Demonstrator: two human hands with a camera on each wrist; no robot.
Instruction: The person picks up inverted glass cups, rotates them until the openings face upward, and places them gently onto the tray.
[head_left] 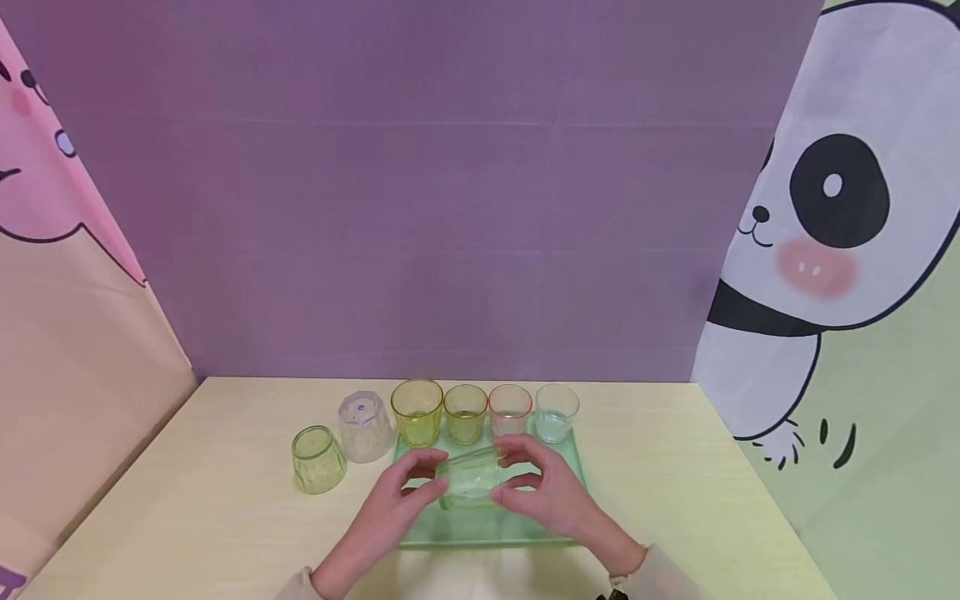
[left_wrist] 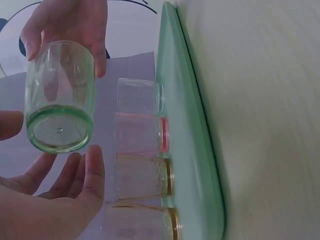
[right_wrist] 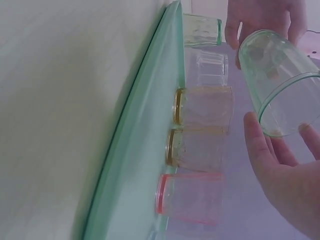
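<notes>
A light-green clear glass lies on its side in the air above the green tray, between my two hands. My left hand pinches its base end with thumb and fingertips. At the rim end, my right hand grips it, thumb below and fingers above. The thick round base faces my left palm in the left wrist view. In the right wrist view, the open rim points toward my right hand.
Along the tray's far side stand a large yellow glass, a smaller yellow glass, a pink-rimmed glass and a pale-blue glass. Left of the tray, an upside-down purplish glass and an upside-down green glass stand on the table.
</notes>
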